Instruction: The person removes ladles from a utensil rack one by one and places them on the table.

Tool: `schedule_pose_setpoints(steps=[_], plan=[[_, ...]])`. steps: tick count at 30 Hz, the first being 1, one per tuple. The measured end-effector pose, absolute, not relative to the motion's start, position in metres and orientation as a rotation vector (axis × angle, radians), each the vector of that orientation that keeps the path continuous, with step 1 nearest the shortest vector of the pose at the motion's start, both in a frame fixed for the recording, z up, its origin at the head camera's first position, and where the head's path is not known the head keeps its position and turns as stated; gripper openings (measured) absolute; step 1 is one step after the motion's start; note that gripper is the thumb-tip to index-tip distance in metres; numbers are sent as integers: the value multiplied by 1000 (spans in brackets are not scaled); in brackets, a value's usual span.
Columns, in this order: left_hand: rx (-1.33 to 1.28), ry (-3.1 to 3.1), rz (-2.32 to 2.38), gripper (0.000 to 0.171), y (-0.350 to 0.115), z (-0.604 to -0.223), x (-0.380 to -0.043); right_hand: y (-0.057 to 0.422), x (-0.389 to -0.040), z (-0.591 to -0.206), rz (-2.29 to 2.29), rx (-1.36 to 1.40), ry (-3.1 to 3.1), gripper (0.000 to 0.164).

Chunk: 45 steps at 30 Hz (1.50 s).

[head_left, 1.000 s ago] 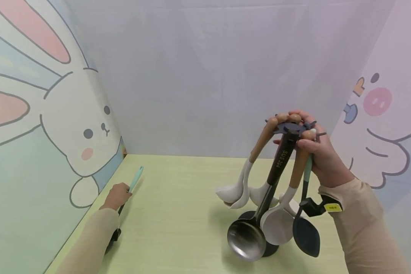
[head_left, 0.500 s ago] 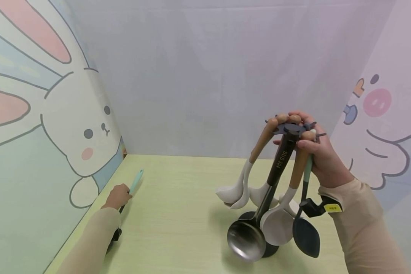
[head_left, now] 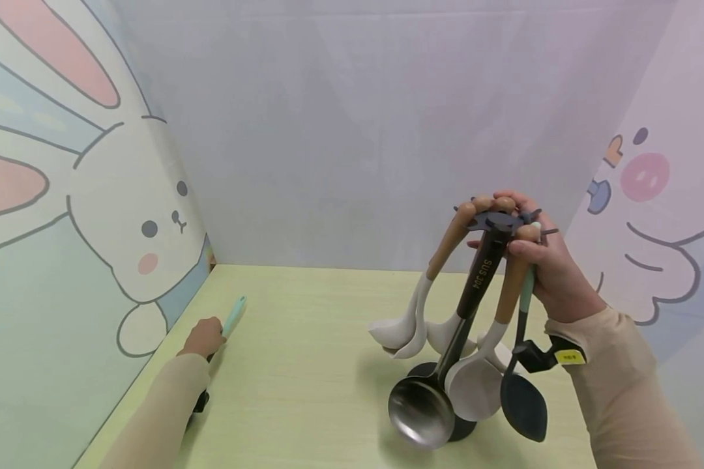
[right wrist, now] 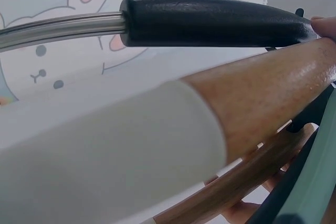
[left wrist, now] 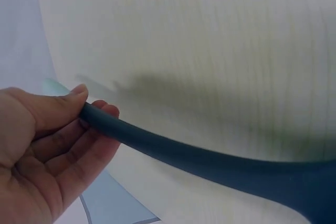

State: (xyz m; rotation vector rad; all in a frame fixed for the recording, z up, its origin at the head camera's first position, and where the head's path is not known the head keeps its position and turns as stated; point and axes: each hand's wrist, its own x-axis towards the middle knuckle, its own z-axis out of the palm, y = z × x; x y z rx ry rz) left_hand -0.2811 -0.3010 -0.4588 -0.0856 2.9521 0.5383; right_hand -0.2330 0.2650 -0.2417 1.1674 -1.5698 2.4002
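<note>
At the left of the table, my left hand (head_left: 204,337) pinches a kitchen utensil (head_left: 233,317) with a mint handle tip and a dark shaft. The left wrist view shows thumb and fingers on the dark shaft (left wrist: 184,156), which widens toward the right edge; its head is cut off there. My right hand (head_left: 554,273) grips the top of a dark utensil rack (head_left: 498,220) from the right. From it hang a steel ladle (head_left: 421,413) with a black handle, several white utensils (head_left: 475,387) with wooden handles, and a dark, mint-handled utensil (head_left: 524,407).
The rack's round dark base (head_left: 465,430) stands on the pale yellow table (head_left: 305,365), partly covered by the ladle. A grey backdrop (head_left: 340,143) closes off the rear. Side panels with a cartoon rabbit (head_left: 123,215) and a pig (head_left: 645,176) flank the table.
My left hand has shifted slightly toward me and to the right, and the mint tip of its utensil has come down with it. The right hand and rack look unmoved.
</note>
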Motion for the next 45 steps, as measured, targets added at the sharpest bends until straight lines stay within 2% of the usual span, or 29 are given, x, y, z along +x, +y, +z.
schedule_pose_setpoints(steps=[7,22,37,41,45], plan=[[-86,2940,534,18,-306,-471,-286,264,-232,-240,2384,1179,-1581,51],[-73,2962,475,13,-301,-473,-280,267,-233,-239,2376,1244,-1590,51],[-88,2982,465,16,-299,-474,-280,282,-259,-238,2352,1715,-1540,61],[-110,2975,461,17,-298,-475,-280,282,-262,-236,2299,1765,-1567,69],[-119,2970,448,17,-298,-476,-281,281,-264,-234,2275,1775,-1588,68]])
